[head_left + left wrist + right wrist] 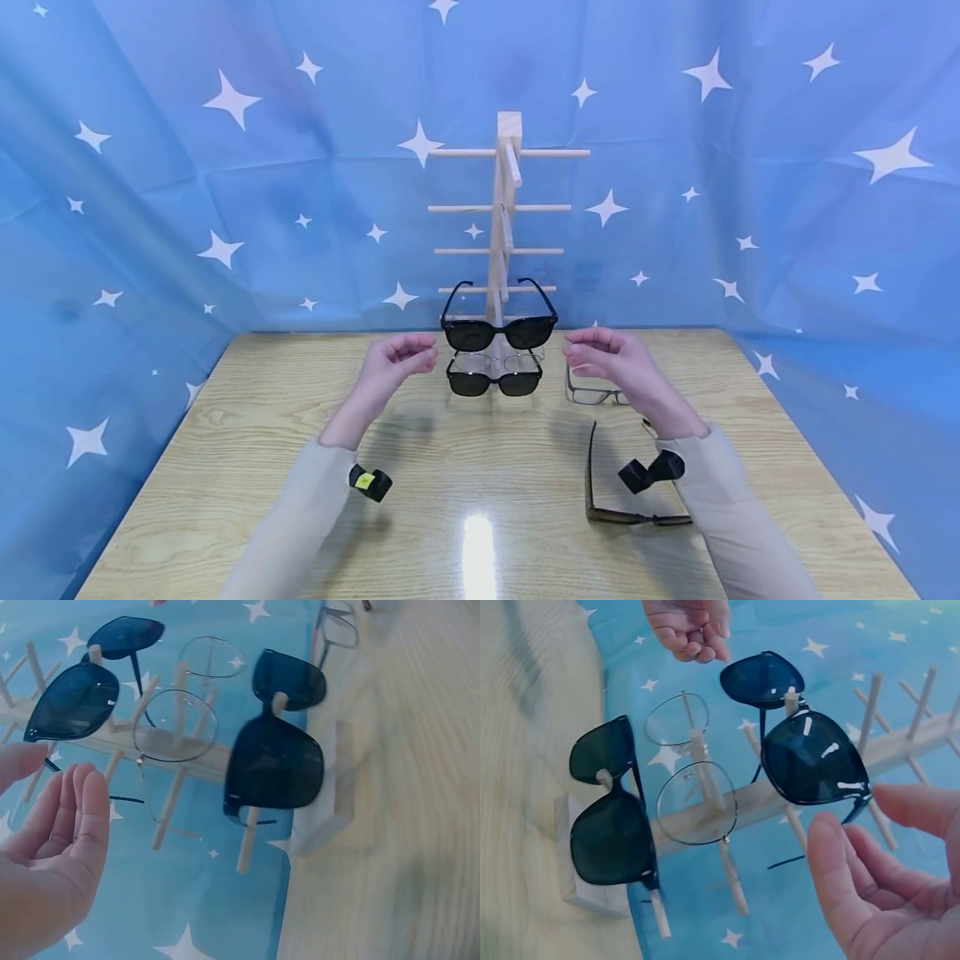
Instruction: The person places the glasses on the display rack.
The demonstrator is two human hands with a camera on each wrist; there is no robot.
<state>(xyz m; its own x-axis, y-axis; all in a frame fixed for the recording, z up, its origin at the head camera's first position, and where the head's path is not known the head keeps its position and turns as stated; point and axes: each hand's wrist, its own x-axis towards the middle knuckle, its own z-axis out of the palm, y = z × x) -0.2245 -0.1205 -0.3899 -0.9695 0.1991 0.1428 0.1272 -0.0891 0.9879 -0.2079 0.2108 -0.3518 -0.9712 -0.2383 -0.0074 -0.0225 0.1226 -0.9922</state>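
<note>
A pair of black sunglasses sits on the lower part of a wooden eyewear stand, lenses facing me. Below it hang thin round wire glasses and, lowest, another pair of black sunglasses. My left hand is raised just left of the upper sunglasses, fingers bent loosely and thumb apart from them. On the other side, my right hand is near the hinge of the same pair, with a gap between thumb and forefinger. Neither hand appears to hold anything.
Clear-lens eyeglasses lie on the wooden table, partly behind my right hand. Closer to me, dark-framed glasses lie partly under my right forearm. Bare pegs stick out higher on the stand. A blue star-patterned curtain hangs behind.
</note>
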